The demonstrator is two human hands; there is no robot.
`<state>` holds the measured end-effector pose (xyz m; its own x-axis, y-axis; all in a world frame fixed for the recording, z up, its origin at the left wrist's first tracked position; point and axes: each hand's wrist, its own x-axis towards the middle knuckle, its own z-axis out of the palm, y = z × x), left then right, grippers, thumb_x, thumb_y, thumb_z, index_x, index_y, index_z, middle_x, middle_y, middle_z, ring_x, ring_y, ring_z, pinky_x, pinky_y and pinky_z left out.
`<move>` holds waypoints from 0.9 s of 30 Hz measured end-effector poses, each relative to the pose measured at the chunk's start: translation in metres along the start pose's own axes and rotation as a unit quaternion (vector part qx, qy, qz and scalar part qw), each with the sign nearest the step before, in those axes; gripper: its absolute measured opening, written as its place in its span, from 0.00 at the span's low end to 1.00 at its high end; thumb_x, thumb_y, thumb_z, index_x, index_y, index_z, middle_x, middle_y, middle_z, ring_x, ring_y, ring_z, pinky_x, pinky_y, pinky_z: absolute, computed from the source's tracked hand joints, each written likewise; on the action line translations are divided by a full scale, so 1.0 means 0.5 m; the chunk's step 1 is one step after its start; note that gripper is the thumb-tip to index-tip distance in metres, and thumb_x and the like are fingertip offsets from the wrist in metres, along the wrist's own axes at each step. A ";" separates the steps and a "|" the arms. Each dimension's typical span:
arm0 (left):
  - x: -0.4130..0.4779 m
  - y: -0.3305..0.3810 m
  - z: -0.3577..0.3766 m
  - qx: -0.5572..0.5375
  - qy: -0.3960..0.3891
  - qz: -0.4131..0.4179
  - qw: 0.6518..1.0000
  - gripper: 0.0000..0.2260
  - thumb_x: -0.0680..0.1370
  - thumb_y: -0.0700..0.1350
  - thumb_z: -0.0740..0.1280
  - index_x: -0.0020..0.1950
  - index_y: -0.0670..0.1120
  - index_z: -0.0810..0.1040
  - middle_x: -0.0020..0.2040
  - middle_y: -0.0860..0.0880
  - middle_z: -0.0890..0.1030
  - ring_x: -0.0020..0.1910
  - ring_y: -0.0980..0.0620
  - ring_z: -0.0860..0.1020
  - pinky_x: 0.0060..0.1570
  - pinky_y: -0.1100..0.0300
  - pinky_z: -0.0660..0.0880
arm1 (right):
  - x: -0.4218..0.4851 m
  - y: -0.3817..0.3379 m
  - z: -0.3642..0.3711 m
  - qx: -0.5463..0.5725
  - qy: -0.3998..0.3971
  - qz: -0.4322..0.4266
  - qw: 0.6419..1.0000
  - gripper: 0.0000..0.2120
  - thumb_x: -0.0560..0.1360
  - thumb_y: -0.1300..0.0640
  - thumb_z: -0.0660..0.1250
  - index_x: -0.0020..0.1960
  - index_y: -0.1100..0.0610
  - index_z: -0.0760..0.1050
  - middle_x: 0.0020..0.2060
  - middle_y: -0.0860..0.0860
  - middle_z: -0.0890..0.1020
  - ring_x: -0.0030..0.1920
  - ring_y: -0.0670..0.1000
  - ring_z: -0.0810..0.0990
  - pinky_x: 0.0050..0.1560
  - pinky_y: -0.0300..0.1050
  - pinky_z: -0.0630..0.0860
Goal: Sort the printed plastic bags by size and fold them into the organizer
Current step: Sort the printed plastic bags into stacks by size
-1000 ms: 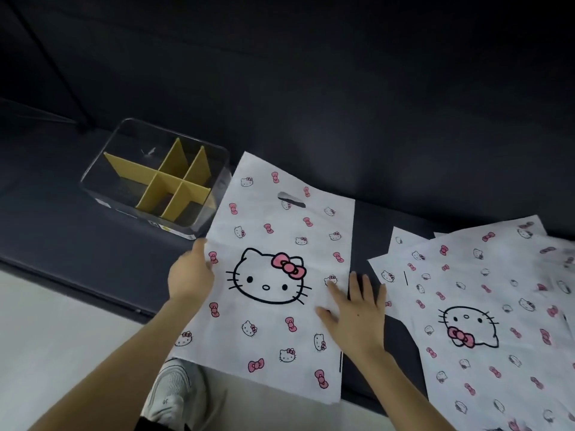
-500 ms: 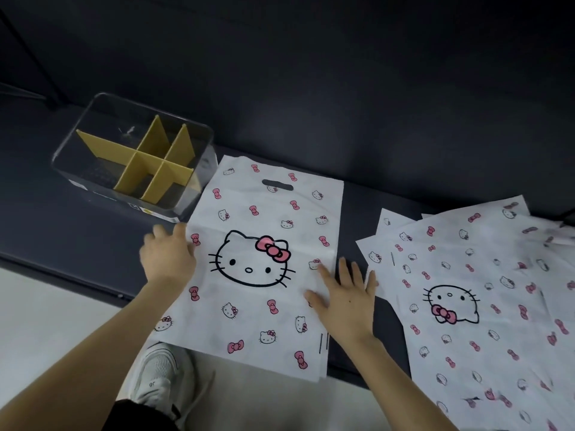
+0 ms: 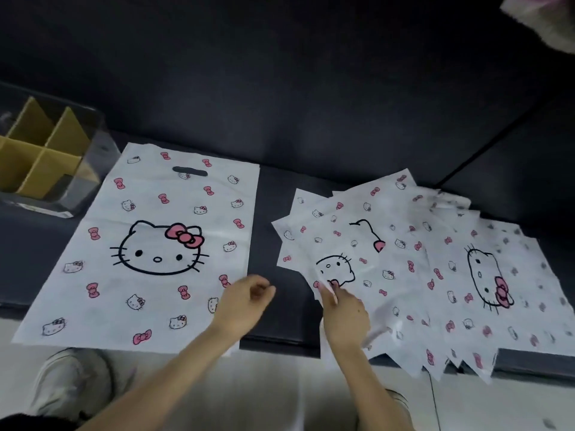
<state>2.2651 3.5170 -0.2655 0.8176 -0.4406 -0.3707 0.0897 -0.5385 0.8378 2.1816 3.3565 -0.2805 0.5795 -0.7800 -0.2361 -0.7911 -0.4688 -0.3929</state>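
Observation:
One large white printed bag [image 3: 161, 244] with a cat face and pink bows lies flat on the dark seat, its handle slot at the far end. To its right, several smaller printed bags [image 3: 441, 275] are fanned in a loose overlapping pile. My right hand [image 3: 342, 315] pinches the near left corner of the top small bag [image 3: 367, 269]. Loosely curled and holding nothing, my left hand [image 3: 245, 303] hovers over the large bag's near right edge. The clear organizer [image 3: 90, 169] with yellow dividers stands at the far left, its compartments bare.
The dark seat [image 3: 267, 237] shows as a bare strip between the large bag and the pile, with its backrest behind. Both bag groups overhang the front edge above a pale floor. My shoe [image 3: 71, 381] is below the large bag. A fluffy pale thing [image 3: 547, 17] is at top right.
Both hands left the large bag and moved right. My right hand now takes hold of a small bag in the pile, and my left hand has lifted off the large bag's left side.

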 end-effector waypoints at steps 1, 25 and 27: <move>-0.010 0.024 0.022 -0.087 -0.045 -0.052 0.994 0.07 0.77 0.49 0.67 0.49 0.47 0.80 0.45 0.48 0.81 0.45 0.51 0.80 0.50 0.60 0.76 | -0.004 -0.009 -0.009 0.049 -0.014 0.010 0.999 0.15 0.80 0.46 0.59 0.48 0.55 0.79 0.41 0.52 0.81 0.47 0.55 0.78 0.44 0.45 0.67; -0.008 -0.006 -0.135 -0.217 0.288 -0.218 0.907 0.16 0.74 0.34 0.69 0.35 0.48 0.64 0.33 0.48 0.71 0.27 0.47 0.73 0.38 0.56 0.76 | 0.074 0.122 -0.085 -0.157 -0.111 -0.061 0.980 0.47 0.64 0.24 0.55 0.76 0.46 0.52 0.76 0.52 0.53 0.76 0.54 0.49 0.73 0.59 0.49; -0.016 -0.017 -0.145 -0.253 0.284 -0.219 0.899 0.13 0.74 0.34 0.69 0.35 0.45 0.68 0.35 0.45 0.74 0.32 0.45 0.76 0.35 0.56 0.78 | 0.070 0.124 -0.061 -0.191 -0.062 -0.076 0.977 0.34 0.71 0.29 0.56 0.72 0.43 0.61 0.75 0.51 0.56 0.75 0.54 0.51 0.71 0.60 0.49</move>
<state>2.2989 3.5773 -0.2404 0.7862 0.2488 -0.5656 0.6036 -0.1133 0.7892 2.1470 3.2875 -0.2861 0.6966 -0.6438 -0.3167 -0.6955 -0.7143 -0.0777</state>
